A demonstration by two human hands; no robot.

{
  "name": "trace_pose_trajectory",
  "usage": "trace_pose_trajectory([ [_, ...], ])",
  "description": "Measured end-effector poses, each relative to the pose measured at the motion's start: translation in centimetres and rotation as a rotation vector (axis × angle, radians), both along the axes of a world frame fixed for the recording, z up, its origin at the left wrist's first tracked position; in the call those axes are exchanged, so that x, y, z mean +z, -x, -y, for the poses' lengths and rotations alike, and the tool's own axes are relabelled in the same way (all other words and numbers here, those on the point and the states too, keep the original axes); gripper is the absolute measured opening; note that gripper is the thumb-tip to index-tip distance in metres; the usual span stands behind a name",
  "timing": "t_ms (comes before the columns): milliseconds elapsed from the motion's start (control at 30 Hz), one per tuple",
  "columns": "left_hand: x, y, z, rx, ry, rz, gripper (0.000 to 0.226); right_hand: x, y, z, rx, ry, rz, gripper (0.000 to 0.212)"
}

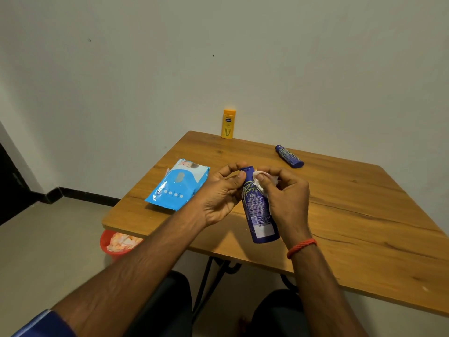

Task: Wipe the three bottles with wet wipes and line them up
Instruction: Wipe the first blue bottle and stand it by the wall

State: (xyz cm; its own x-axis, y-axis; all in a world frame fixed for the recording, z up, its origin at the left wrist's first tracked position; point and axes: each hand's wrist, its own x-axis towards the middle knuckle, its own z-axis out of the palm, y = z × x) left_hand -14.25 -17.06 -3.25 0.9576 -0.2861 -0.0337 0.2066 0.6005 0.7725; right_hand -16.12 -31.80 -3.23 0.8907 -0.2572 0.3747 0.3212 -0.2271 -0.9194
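- Wiping was the step in hand: the left hand (220, 193) gripped the blue bottle (258, 207) above the table (364, 215), while the right hand (284, 193) pinched a white wipe (258, 181) against its neck.
- Next probably came standing it beside the yellow bottle (228, 123), upright against the wall (218, 57).
- A second blue bottle (289, 156) lay right of the yellow one; the wipes pack (177, 184) lay nearer, leftward.
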Motion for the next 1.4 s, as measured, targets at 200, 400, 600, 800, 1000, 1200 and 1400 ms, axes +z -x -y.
trace_pose_trajectory([
  [200, -0.1, -0.2, -0.1, -0.021, 0.008, 0.006, 0.040, 0.6, 0.4, 0.1, -0.012, 0.194, 0.156, 0.018],
  [400, -0.1, -0.4, -0.4, 0.001, -0.025, -0.010, 0.037, -0.8, 1.3, 0.6, 0.036, 0.655, 0.344, 0.017],
  [600, -0.7, 0.0, -0.5, 0.019, -0.032, -0.044, 0.034, -1.5, 1.6, 2.7, 0.108, 0.583, 0.255, 0.023],
  [800, -0.6, 0.1, 0.2, 0.022, 0.035, -0.038, 0.036, 0.3, 0.6, 0.1, -0.049, 0.507, 0.295, 0.020],
  [1000, -1.1, -0.3, -0.6, 0.032, 0.030, -0.026, 0.038, -0.7, 1.8, 0.0, 0.090, 0.695, 0.396, 0.020],
  [1200, -1.2, -0.5, -0.5, 0.086, -0.064, -0.041, 0.031, -2.4, 2.6, 2.6, 0.279, 0.842, 0.373, 0.019],
  [1400, -0.6, -0.7, -0.1, 0.066, -0.097, -0.023, 0.038, -0.4, 1.7, 0.5, 0.082, 0.683, 0.397, 0.020],
])
